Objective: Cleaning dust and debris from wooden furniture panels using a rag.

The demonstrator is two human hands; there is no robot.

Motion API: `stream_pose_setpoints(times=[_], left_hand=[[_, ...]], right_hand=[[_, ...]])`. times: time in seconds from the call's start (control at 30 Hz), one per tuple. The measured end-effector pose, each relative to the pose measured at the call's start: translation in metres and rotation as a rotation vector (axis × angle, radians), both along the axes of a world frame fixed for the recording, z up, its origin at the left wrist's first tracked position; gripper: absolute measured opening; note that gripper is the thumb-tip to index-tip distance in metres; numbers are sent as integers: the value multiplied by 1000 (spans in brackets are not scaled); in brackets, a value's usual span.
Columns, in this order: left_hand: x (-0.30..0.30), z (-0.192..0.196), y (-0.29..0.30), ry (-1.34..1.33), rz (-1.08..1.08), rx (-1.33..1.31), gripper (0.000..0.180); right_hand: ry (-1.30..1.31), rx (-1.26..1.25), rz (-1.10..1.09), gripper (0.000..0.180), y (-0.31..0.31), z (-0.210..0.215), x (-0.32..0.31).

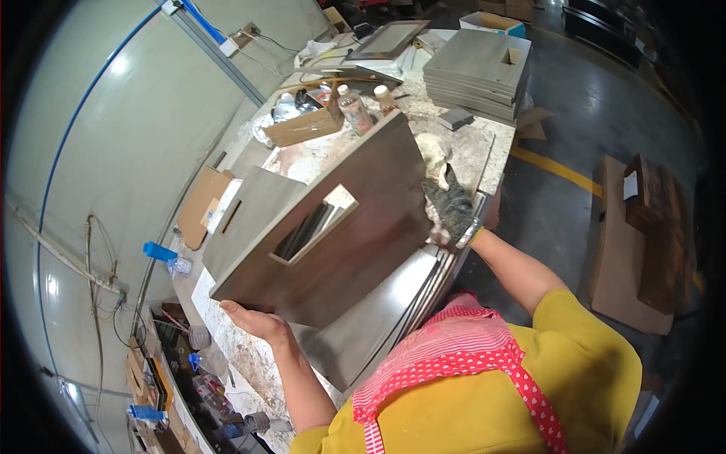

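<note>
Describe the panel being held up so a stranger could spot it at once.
Start at the cluttered workbench along the grey wall. Above the stack of flat grey boards at its near end, the left hand and gloved right hand hold a dark brown panel tilted up. Unlike the flat stacked boards, it is raised, with a rectangular slot showing.

Panel [355, 219] over bench [469, 147]; stack [476, 72] behind.

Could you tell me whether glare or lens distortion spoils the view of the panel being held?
Head view: soft sheen, no blown glare, on the brown panel; left hand and gloved right hand are sharp; fisheye bends the wall and darkens the corners.
</note>
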State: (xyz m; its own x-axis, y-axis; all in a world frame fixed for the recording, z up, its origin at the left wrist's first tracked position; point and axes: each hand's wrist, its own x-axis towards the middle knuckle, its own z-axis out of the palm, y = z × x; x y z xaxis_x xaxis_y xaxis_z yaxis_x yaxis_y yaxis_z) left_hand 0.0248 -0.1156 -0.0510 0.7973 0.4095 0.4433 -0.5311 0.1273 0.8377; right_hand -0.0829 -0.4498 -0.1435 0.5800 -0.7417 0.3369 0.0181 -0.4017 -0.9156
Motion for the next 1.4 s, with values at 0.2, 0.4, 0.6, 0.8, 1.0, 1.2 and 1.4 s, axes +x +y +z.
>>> stream_pose_setpoints(times=[0.2,0.4,0.6,0.8,1.0,1.2,1.4], left_hand=[[-1,58,78,-210,353,488,50],[-66,192,-13,-466,-158,805,37],[-50,197,-18,-455,-41,665,22],[-21,178,49,-417,-45,446,30],[-28,155,91,-378,202,488,35],[-9,135,115,-266,184,121,28],[-19,123,72,-174,108,111,34]], right_hand=[[-345,-430,101,42,37,152,-17],[-469,-1019,323,39,75,222,-8],[-860,-1257,534,30,157,314,30],[-405,-1248,585,43,118,250,31],[-385,-849,605,40,69,201,3],[-244,-573,509,40,41,112,17],[-535,279,792,58,123,189,52]])
